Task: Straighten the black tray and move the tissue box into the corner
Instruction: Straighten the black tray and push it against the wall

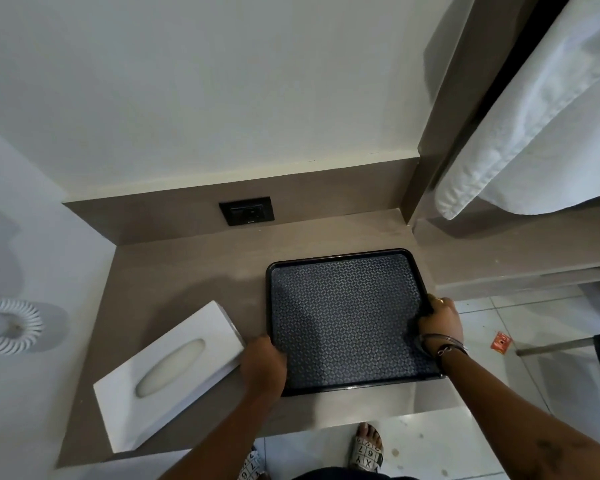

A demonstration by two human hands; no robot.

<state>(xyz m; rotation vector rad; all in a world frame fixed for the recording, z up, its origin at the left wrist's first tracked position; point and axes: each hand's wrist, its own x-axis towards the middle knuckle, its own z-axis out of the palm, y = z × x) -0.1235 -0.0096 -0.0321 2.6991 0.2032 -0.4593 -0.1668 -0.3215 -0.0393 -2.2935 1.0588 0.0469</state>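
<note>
A black tray [347, 317] with a patterned mat lies on the right half of a brown shelf [187, 265], its right side near the shelf's right edge. My left hand [262, 367] grips the tray's left rim near the front. My right hand [440, 320] grips its right rim; bracelets circle that wrist. A white tissue box [168, 372] lies at a slant on the shelf's front left, its right end touching or almost touching my left hand. Its oval slot faces up.
A black wall socket [246, 210] sits in the shelf's back panel. White walls close the shelf at the back and left. A white coiled cord [9, 323] hangs on the left wall. White bedding [534, 133] hangs at the upper right. Tiled floor and my sandalled feet [368, 448] show below.
</note>
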